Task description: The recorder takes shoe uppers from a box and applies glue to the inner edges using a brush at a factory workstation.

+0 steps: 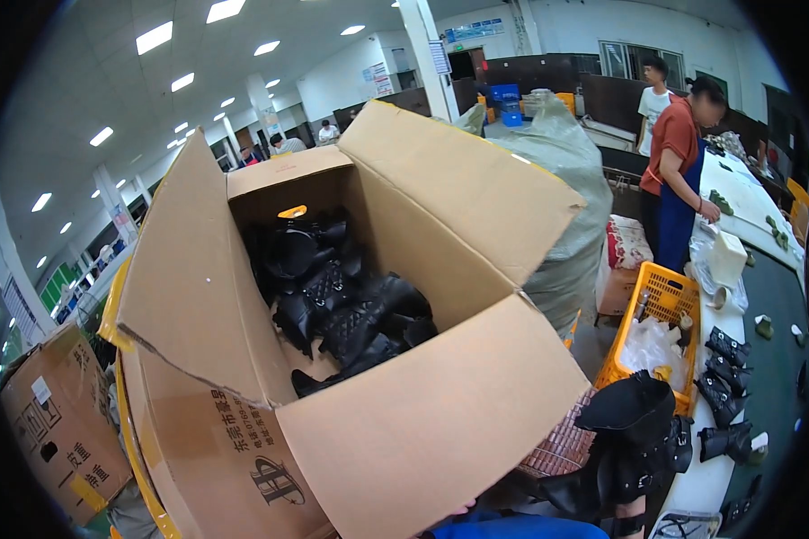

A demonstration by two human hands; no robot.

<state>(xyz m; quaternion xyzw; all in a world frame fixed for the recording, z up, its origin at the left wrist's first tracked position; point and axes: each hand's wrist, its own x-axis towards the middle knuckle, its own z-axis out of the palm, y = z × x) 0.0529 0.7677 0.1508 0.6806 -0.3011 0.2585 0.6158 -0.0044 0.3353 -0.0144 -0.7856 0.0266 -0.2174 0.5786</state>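
Note:
At the lower right, my right forearm (pixel 631 510) rises into a bunch of black leather boot uppers (pixel 627 449), quilted and buckled. They hang together at its end, so my right hand appears to hold them; its fingers are hidden behind the leather. Only a sliver of skin from my left hand (pixel 465 508) shows under the near flap of a large cardboard carton (pixel 431 413). What that hand does is hidden. The carton stands open before me, flaps spread outward. More black boot uppers (pixel 333 287) lie heaped inside it.
To the right, a yellow plastic crate (pixel 652 314) holds clear bags beside a long worktable (pixel 768 296) with black uppers (pixel 724 377) along its edge. A person in a blue apron (pixel 683 171) works there. A big wrapped sack (pixel 557 198) stands behind; another carton (pixel 63 431) sits left.

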